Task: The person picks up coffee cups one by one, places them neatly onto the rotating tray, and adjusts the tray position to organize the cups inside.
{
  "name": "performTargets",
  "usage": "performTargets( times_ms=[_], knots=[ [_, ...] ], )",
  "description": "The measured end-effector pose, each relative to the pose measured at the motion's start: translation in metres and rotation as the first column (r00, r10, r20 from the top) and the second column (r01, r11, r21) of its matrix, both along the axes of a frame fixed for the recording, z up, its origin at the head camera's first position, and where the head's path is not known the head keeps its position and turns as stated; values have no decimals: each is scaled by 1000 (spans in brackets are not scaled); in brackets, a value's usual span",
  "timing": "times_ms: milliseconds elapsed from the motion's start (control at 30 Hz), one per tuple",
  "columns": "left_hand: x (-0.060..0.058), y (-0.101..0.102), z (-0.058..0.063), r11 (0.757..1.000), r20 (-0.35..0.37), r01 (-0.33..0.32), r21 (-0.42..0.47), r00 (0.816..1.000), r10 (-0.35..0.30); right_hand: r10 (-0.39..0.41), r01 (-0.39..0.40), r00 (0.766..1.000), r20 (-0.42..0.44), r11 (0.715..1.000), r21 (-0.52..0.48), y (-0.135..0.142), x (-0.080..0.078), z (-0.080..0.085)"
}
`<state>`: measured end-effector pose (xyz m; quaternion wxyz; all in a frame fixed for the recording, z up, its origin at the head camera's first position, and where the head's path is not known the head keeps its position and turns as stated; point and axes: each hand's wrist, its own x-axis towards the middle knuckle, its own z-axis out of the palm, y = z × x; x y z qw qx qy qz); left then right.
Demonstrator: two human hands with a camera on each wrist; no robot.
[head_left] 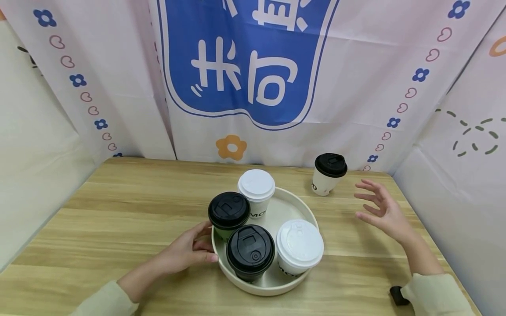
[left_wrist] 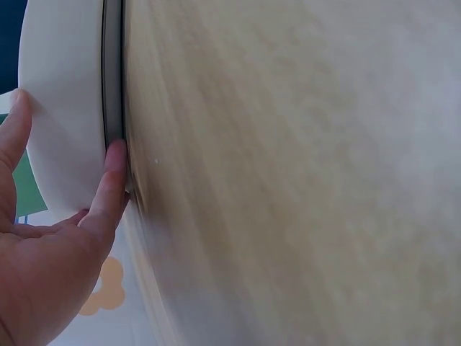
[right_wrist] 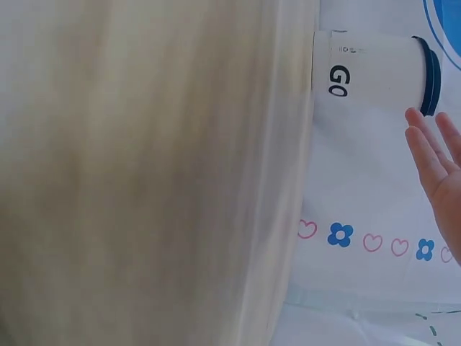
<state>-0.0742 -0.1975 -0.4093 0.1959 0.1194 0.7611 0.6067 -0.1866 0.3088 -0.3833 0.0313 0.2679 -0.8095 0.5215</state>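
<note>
A round cream tray [head_left: 290,202] carries several lidded paper cups: a white-lidded cup [head_left: 257,186] at the back, a black-lidded green cup [head_left: 228,210] at the left, a larger black-lidded cup [head_left: 251,250] in front and a big white-lidded cup [head_left: 299,245] at the right. My left hand [head_left: 189,250] grips the tray's left side, fingers and thumb against its outer wall and rim; the left wrist view shows a fingertip at its lower edge. My right hand [head_left: 385,213] hovers with spread fingers, holding nothing, just right of a white cup with a black lid [head_left: 330,173].
The wooden table [head_left: 138,210] meets a white printed cloth [head_left: 130,79] at the back, with more cloth at both sides. A small black object [head_left: 398,296] lies beside my right sleeve.
</note>
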Motion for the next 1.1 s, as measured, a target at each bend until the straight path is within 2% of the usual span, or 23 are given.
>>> performTargets(
  times_ms=[333, 733, 1100],
  knots=[
    [-1, 0, 0, 1000, 5, 2, 3, 1000, -2, -97, 96, 995, -2, 981, 166, 3, -26, 11],
    [0, 0, 0, 1000, -2, 4, 10, 1000, -4, -113, 92, 989, 97, 977, 193, -4, -65, 8],
    [1, -1, -4, 999, -13, 1, 35, 1000, 0, -125, 91, 981, 152, 974, 208, -23, -86, 3]
  ],
)
